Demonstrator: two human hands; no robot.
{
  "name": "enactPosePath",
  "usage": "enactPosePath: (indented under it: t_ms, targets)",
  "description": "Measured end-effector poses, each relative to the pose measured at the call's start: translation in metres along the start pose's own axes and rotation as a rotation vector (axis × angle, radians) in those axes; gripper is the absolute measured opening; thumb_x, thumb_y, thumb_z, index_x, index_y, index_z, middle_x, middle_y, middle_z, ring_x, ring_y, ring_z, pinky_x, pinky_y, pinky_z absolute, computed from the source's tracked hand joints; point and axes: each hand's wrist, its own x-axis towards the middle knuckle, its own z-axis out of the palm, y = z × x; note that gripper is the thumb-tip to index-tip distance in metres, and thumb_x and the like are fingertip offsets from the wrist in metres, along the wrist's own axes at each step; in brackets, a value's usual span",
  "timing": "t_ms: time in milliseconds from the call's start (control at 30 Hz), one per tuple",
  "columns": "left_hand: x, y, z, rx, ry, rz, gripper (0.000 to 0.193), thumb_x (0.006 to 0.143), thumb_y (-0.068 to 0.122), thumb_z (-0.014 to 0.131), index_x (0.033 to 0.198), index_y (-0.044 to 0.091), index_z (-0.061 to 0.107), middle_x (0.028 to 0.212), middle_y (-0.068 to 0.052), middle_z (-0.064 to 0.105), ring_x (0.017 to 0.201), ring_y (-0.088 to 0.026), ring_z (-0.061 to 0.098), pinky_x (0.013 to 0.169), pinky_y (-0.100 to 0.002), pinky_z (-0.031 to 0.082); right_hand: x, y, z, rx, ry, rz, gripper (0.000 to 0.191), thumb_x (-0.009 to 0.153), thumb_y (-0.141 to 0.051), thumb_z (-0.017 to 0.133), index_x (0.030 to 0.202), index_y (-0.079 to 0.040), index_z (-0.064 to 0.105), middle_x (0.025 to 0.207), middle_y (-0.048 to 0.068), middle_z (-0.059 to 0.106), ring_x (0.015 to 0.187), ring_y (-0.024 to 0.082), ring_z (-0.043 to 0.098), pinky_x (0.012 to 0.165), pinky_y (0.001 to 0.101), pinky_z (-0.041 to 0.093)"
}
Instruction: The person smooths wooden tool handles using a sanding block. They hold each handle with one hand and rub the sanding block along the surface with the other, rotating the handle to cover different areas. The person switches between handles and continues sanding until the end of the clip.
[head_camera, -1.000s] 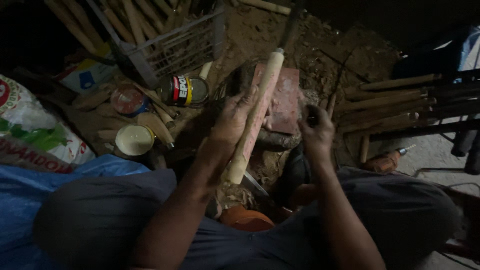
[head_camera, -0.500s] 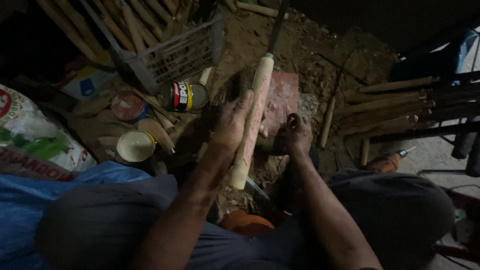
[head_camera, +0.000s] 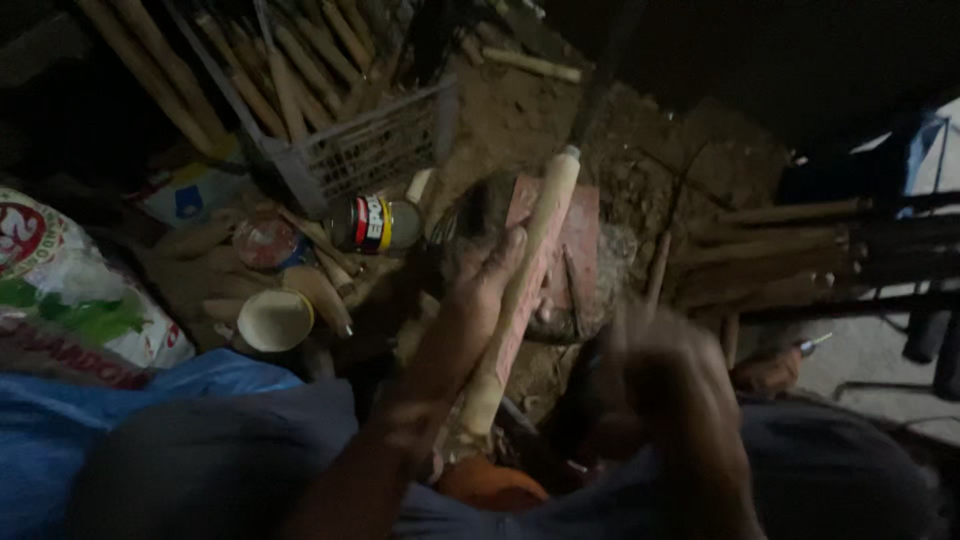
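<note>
My left hand (head_camera: 478, 292) grips a long pale wooden stick (head_camera: 548, 205) around its middle. The stick stands slanted, its lower end near my lap and its upper end over a red brick (head_camera: 578, 232). A thin dark rod (head_camera: 598, 90) runs on from the stick's top end. My right hand (head_camera: 668, 385) is a blur to the right of the stick, above my right knee and apart from it. Whether that hand holds anything is hidden by the blur and the dark.
A grey wire crate (head_camera: 372, 150) full of wooden sticks stands at the back left. Near it are a tin can (head_camera: 376, 223), a small pale bowl (head_camera: 274, 320) and a printed sack (head_camera: 70, 300). More sticks (head_camera: 790, 250) lie at the right. Blue cloth (head_camera: 60, 430) covers the near left.
My right hand has pulled back from the brick toward my right knee and is now blurred. My left hand has kept its hold on the stick.
</note>
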Motion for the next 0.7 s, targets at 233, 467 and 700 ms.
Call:
enactPosePath:
  t_ms: [233, 467, 700]
  targets:
    - [-0.001, -0.006, 0.01, -0.141, 0.006, -0.09, 0.059, 0.106, 0.04, 0.046, 0.148, 0.0, 0.051, 0.094, -0.006, 0.057, 0.077, -0.018, 0.056, 0.068, -0.036, 0.051, -0.018, -0.035, 0.004, -0.059, -0.152, -0.356, 0.042, 0.107, -0.029, 0.054, 0.142, -0.007, 0.062, 0.087, 0.005, 0.068, 0.07, 0.013, 0.062, 0.061, 0.0298, 0.05]
    - [-0.002, 0.003, 0.014, -0.203, 0.027, -0.144, 0.051, 0.107, 0.043, 0.047, 0.128, -0.003, 0.057, 0.085, -0.008, 0.056, 0.069, -0.018, 0.055, 0.064, -0.036, 0.051, 0.004, -0.032, -0.005, -0.143, -0.134, -0.356, 0.048, 0.107, -0.033, 0.051, 0.147, -0.008, 0.057, 0.09, 0.007, 0.071, 0.072, 0.016, 0.066, 0.063, 0.0328, 0.052]
    - [0.004, 0.017, 0.03, 0.142, 0.054, -0.162, 0.057, 0.106, 0.044, 0.043, 0.129, -0.004, 0.061, 0.082, -0.008, 0.06, 0.065, -0.014, 0.059, 0.06, -0.031, 0.052, 0.061, -0.004, -0.023, -0.419, -0.142, -0.409, 0.053, 0.107, -0.036, 0.048, 0.152, -0.009, 0.053, 0.093, 0.008, 0.074, 0.074, 0.019, 0.07, 0.066, 0.0359, 0.055]
